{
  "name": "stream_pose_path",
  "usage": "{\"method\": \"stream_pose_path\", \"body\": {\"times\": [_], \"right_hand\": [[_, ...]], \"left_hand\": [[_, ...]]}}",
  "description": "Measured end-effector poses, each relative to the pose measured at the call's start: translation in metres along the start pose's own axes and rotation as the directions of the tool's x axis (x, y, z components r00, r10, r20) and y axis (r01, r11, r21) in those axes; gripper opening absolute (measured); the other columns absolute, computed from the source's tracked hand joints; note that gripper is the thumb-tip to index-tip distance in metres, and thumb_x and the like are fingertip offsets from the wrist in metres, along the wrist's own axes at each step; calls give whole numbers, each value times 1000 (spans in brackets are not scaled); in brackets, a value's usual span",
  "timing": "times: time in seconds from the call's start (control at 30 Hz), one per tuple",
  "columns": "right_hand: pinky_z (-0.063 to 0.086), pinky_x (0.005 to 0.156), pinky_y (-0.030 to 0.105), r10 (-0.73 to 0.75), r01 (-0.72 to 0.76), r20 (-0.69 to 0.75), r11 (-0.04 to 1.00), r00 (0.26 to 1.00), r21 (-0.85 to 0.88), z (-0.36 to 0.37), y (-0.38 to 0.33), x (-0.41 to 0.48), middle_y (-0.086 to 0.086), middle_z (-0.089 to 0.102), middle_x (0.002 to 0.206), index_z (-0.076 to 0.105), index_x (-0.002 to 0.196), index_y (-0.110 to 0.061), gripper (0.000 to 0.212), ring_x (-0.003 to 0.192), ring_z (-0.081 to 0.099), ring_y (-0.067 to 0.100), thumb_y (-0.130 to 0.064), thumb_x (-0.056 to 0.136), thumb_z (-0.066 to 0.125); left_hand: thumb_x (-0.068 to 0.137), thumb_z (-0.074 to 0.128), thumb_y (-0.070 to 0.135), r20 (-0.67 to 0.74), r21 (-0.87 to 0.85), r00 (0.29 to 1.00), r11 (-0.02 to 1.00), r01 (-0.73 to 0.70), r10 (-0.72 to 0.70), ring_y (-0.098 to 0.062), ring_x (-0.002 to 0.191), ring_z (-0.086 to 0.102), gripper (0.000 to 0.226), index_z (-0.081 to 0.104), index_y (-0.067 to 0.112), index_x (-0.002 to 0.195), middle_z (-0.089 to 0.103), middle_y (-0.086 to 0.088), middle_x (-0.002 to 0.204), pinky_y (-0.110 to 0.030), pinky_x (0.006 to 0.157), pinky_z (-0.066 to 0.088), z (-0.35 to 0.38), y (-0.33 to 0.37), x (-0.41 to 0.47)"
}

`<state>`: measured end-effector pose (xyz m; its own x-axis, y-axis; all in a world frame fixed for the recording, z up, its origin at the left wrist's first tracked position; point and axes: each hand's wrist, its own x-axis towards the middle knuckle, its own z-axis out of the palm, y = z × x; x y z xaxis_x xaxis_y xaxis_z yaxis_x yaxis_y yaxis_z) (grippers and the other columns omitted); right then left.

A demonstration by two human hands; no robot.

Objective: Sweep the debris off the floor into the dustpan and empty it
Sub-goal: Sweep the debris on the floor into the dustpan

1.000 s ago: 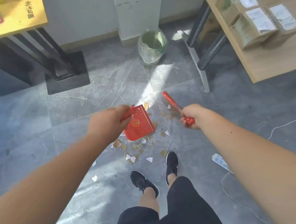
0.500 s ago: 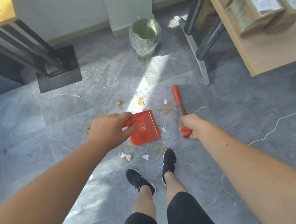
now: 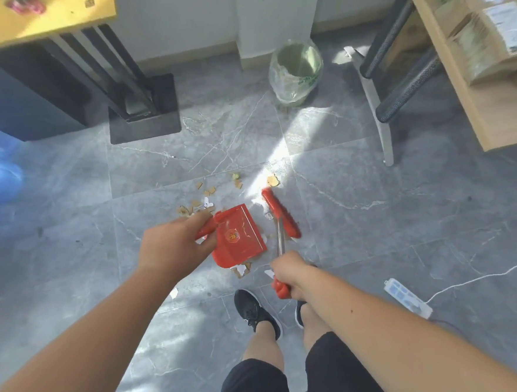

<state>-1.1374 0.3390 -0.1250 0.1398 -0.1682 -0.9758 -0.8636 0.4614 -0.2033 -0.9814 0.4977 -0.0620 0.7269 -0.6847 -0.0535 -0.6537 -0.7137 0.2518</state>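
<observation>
The floor (image 3: pixel 375 218) is grey marble-look tile with white veins, and a stripe of sunlight falls across it toward the middle. Scraps of debris (image 3: pixel 208 196), brown and white bits, lie scattered on the tiles just beyond and just behind the red dustpan (image 3: pixel 238 234). The left hand (image 3: pixel 175 247) is closed around the dustpan's handle, holding the pan low over the scraps. The right hand (image 3: pixel 290 276) is clenched on the red grip of a brush (image 3: pixel 281 214), whose red head sits just beside the pan's right edge. Against the white wall stands a bin (image 3: pixel 297 70) lined with a clear bag, well apart from the pan. A black stand (image 3: pixel 144 109) is on the left, a wooden shelf (image 3: pixel 464 95) on the right, and a white power strip (image 3: pixel 408 301) on the tiles.
</observation>
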Motion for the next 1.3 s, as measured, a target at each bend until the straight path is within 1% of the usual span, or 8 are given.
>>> {"method": "stream_pose_path", "body": {"times": [0.2,0.4,0.47,0.7,0.87,1.07,1.2,1.3], "right_hand": [[21,37,13,-27,25,71,999,997,34,54,-8,-20,6,41,65,51,91,-11,29,45,30,11,5,93,27],[22,36,12,-69,68,19,997,997,31,71,-23,-31,5,37,58,47,88,-8,23,31,30,9,8,87,31],[23,36,12,-90,91,-3,996,996,20,70,-32,-34,5,37,57,46,84,-8,20,32,29,11,7,88,33],[27,39,12,-142,147,-69,987,987,70,34,-99,-11,6,38,62,52,109,-8,27,47,39,13,3,91,35],[31,32,12,-154,165,-123,983,980,81,-9,-149,20,10,51,88,56,129,-12,46,39,46,10,2,89,40],[30,30,11,-134,140,-151,990,979,28,-53,-190,42,11,49,84,52,132,-12,47,51,46,11,3,91,36],[31,31,13,-112,109,-84,993,990,-38,-50,-201,56,9,49,89,52,133,-16,49,46,47,10,1,90,37],[31,31,13,-94,90,-35,989,995,-115,-29,-201,60,8,47,83,48,129,-14,44,51,47,10,0,89,37]], "left_hand": [[84,74,44,28,35,995,995,93,-94,-25,55,64,19,73,33,100,56,10,59,-23,50,41,-21,-51,-33],[87,71,48,-1,27,992,991,130,-130,-22,62,68,22,73,36,105,70,8,70,-19,50,30,-29,-82,-51],[88,68,52,16,31,989,989,143,-144,-22,63,68,24,72,37,107,70,8,73,-21,51,38,-29,-84,-50],[92,58,58,92,-1,981,985,173,-172,-20,72,68,29,66,43,115,70,8,81,-25,55,43,-22,-69,-24],[93,56,58,141,12,965,975,222,-222,-19,75,65,28,65,45,115,63,10,78,-25,56,41,-19,-39,14],[94,56,55,124,39,958,966,257,-260,-16,69,59,26,67,41,113,50,12,68,-24,54,39,-11,-8,58],[94,54,57,122,24,939,947,320,-321,-17,67,58,29,64,44,118,60,9,75,-26,57,45,-5,-5,72],[94,55,57,109,24,924,930,367,-368,-17,65,54,29,64,45,118,56,8,72,-25,54,37,-4,-9,74]]}}
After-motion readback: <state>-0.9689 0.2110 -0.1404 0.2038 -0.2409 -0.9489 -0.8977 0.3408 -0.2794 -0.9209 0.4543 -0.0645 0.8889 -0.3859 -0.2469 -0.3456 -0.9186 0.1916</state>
